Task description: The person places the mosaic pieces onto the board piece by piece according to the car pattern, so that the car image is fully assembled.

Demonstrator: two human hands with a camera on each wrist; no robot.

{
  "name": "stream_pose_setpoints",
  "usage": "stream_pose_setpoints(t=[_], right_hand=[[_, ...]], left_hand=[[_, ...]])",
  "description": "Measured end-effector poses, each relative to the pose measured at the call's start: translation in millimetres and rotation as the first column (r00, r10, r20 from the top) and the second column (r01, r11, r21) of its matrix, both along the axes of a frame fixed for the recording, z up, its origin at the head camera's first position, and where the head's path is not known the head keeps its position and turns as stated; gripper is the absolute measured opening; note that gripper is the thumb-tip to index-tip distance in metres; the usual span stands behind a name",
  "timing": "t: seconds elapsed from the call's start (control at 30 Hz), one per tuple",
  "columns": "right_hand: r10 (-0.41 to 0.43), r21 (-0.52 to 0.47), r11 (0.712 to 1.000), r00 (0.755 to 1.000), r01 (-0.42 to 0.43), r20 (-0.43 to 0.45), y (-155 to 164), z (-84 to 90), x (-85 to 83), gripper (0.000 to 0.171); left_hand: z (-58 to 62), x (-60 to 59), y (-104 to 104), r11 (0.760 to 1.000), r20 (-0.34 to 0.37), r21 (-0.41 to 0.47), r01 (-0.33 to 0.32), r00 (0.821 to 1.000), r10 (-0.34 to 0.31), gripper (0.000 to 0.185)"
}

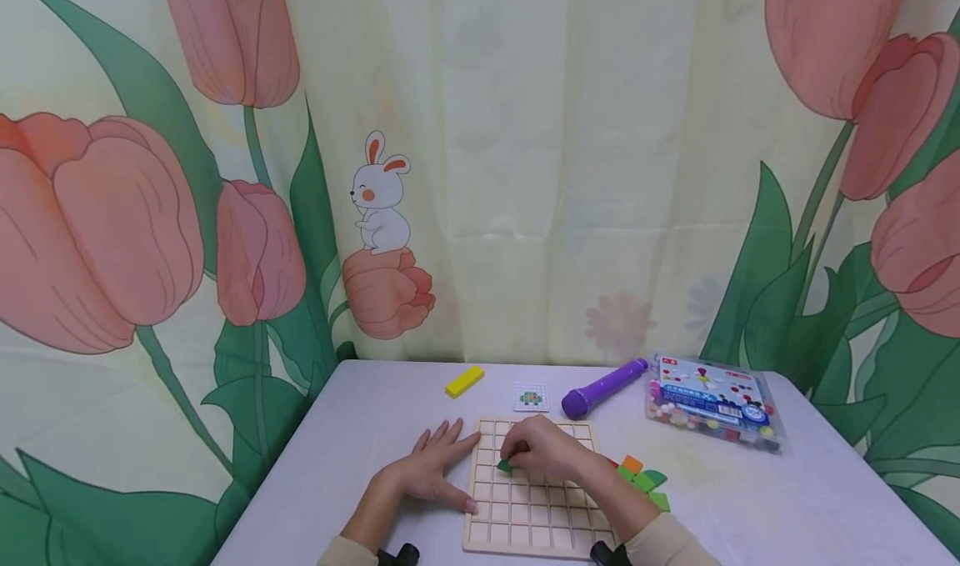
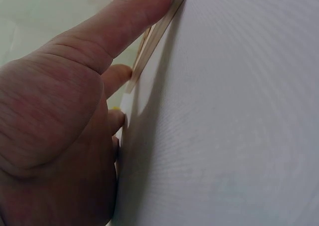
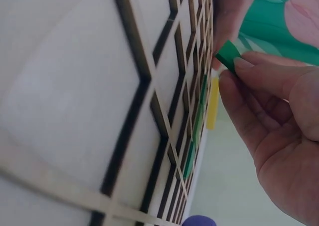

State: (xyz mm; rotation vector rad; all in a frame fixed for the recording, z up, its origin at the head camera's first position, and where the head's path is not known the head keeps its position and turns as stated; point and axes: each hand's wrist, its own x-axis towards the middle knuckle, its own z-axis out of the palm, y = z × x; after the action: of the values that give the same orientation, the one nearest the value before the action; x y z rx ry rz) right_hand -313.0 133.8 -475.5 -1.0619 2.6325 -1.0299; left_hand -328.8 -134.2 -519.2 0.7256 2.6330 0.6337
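Note:
A wooden grid board (image 1: 501, 536) lies on the white table. My right hand (image 1: 547, 449) pinches a dark green piece (image 3: 228, 55) between thumb and fingertips, over the board's upper left part. Green pieces (image 3: 198, 118) sit in some of the far cells in the right wrist view; my hand hides them in the head view. With fingers spread, my left hand (image 1: 429, 473) rests at the board's left side, its thumb (image 2: 134, 16) and index fingertip touching the edge.
Right of the board lie several loose pieces: orange (image 1: 632, 463), green (image 1: 643, 482) and a bit of red. Behind it are a yellow block (image 1: 464, 381), a small pattern card (image 1: 531, 398), a purple microphone-shaped object (image 1: 603, 389) and a clear plastic box (image 1: 716, 403) of small colourful pieces.

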Motion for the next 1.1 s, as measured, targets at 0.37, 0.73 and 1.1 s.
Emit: stream_pose_setpoints(t=[0.37, 0.73, 1.1], right_hand=[[-0.004, 0.071, 0.997, 1.0, 0.002, 0.031, -12, -4.2, 1.5, 0.015], [0.004, 0.12, 0.993, 1.0, -0.006, 0.015, -17, -2.4, 2.7, 0.015], [-0.019, 0.167, 0.986, 1.0, 0.018, 0.003, -18, -2.2, 5.4, 0.015]], left_hand=[[0.4, 1.7, 0, 1.0, -0.003, 0.001, -0.009, 1.0, 0.009, 0.109], [-0.6, 1.9, 0, 1.0, 0.002, 0.008, -0.007, 1.0, 0.007, 0.109], [1.3, 1.9, 0, 1.0, 0.003, -0.004, -0.002, 1.0, 0.002, 0.109]])
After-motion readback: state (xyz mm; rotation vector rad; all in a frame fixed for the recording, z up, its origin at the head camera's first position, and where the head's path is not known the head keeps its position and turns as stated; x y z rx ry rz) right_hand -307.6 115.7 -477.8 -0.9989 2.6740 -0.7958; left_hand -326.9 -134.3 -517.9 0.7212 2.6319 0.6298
